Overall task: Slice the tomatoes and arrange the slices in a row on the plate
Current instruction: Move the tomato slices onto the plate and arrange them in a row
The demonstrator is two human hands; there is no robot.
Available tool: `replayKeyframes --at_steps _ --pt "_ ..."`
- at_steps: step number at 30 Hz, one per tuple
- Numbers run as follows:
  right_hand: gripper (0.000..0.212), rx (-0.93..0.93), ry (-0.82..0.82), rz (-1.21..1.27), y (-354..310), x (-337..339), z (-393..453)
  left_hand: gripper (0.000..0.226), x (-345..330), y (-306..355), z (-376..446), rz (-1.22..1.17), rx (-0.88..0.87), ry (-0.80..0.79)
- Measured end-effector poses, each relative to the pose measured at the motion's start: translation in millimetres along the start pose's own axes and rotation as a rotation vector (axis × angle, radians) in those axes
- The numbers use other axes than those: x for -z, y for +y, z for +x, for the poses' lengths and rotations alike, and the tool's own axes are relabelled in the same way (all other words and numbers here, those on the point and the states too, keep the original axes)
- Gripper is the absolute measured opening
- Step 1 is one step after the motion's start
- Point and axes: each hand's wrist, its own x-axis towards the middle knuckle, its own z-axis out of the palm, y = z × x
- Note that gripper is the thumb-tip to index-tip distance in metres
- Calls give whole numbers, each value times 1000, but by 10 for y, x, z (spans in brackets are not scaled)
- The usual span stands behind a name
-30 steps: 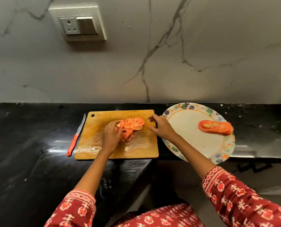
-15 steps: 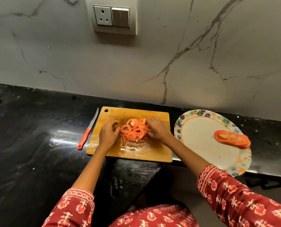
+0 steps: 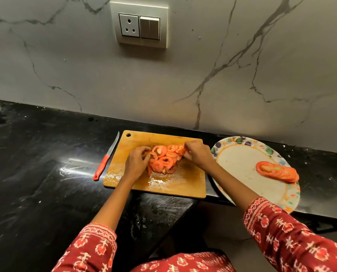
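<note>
Both hands [image 3: 136, 163] [image 3: 198, 154] closed in — fingers curled round tomato slices [image 3: 164, 159] | cutting board [image 3: 183, 185]

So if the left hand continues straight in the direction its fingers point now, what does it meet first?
The left hand points right, and its fingers already touch the pile of tomato slices on the cutting board. It would push into those slices first; the right hand is probably next.
</note>
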Motion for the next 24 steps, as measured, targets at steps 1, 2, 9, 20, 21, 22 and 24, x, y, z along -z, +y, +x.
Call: replayKeyframes --at_steps 1,2,9,20,21,22,24 --pt "22 -37 1 62 38 27 17 27 8 18 6 1 -8 -4" --pt "21 -76 -8 133 69 58 41 27 22 37 14 6 -11 -8" --pt "11 -309 -102 812 180 315 57 27 -3 231 64 53 -72 -182" --pt "2 -378 -169 969 244 340 -128 23 -210 471 256 448 -238 -457" --pt "3 -384 -173 972 237 331 -129 24 -210 482 266 471 -245 -460" --pt "6 -391 -174 975 226 331 -130 24 -211 494 276 489 -253 -457" --pt "9 -397 -168 977 207 341 -138 22 -210 518 278 501 -276 -433"
